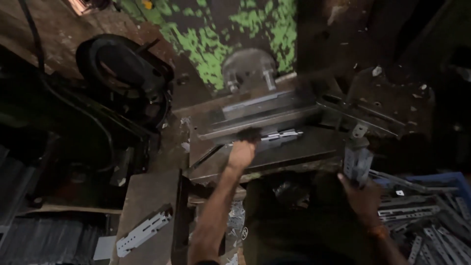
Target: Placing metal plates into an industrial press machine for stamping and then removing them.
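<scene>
At the lower right of the frame a blue crate [454,179] holds a loose heap of grey punched metal strips [427,221], spilling toward the bottom edge. Just above it the right hand [363,196] is closed round a small upright stack of the same strips [357,162]. Mid-frame, the left hand [243,152] reaches onto the dark press bed [294,152], its blurred fingers at the end of a single strip [280,136] lying flat there; whether they pinch it I cannot tell. At lower left another punched strip [143,230] lies slantwise on a brown bench top [147,196]. Behind the bed stands a green, flaking machine frame [221,34]; a black wheel guard [125,64] sits upper left. Little open room lies between bench edge and bed.
</scene>
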